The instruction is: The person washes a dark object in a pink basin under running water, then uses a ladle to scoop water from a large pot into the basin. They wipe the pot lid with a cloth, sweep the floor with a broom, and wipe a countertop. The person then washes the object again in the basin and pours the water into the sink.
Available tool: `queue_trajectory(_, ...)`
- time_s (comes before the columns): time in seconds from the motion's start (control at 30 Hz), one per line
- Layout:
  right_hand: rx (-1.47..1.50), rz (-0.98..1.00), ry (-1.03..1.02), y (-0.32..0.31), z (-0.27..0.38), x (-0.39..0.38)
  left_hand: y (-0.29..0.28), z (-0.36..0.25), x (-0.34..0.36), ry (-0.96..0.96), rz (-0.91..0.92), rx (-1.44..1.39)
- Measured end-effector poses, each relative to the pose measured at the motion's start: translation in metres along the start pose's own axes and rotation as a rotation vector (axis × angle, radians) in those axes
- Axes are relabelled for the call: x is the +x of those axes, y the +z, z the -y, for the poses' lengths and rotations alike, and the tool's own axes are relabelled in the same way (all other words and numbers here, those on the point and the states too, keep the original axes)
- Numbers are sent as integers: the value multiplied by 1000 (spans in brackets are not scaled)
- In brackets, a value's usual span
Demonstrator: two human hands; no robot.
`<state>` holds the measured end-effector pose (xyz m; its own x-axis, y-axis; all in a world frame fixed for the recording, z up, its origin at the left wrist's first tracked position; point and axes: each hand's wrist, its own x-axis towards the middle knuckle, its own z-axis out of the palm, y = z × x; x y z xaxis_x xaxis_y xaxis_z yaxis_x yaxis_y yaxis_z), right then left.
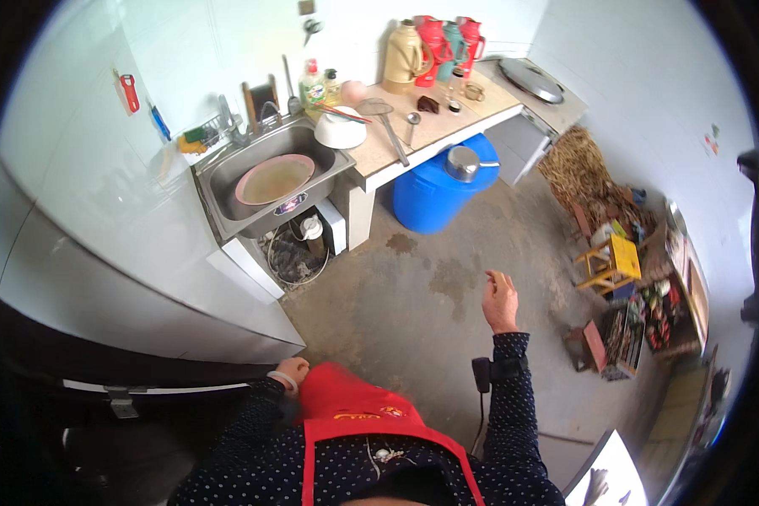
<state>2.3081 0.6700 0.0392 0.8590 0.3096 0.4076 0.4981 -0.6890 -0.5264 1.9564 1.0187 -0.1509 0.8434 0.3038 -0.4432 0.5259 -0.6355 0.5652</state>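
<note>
My right hand (499, 299) is raised over the concrete floor (371, 312), fingers loosely bent and apart, holding nothing. My left hand (292, 373) is low beside my red apron (354, 396), fingers loosely curled, with nothing visible in them. Ahead, a steel sink (223, 218) holds a pink-rimmed basin (274, 180). A white bowl (340, 135) with red sticks across it sits at the sink's right, on a counter (443, 126) with a skimmer (376, 108), ladle and thermos flasks (405, 59).
Under the counter stands a blue barrel (426, 202) with a steel pot (462, 164) on its lid. To the right are straw (582, 169), a yellow stool (623, 257) and wood-filled boxes (622, 337). A tiled wall (93, 211) rises at the left.
</note>
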Motion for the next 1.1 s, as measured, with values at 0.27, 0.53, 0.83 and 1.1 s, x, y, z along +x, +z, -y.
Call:
queue_trajectory(0.27,53,79,-146,174,-24,245,-53,30,168,-215,-74,-18)
queue_trajectory(0.53,81,148,-74,304,-53,435,-126,-3,300,-365,-157,-252)
queue_trajectory(0.83,-93,123,-250,461,-129,674,-151,-55,354,-586,-388,-354)
queue_trajectory(1.1,-333,557,-165,539,-213,755,-222,-146,396,-650,-372,-374)
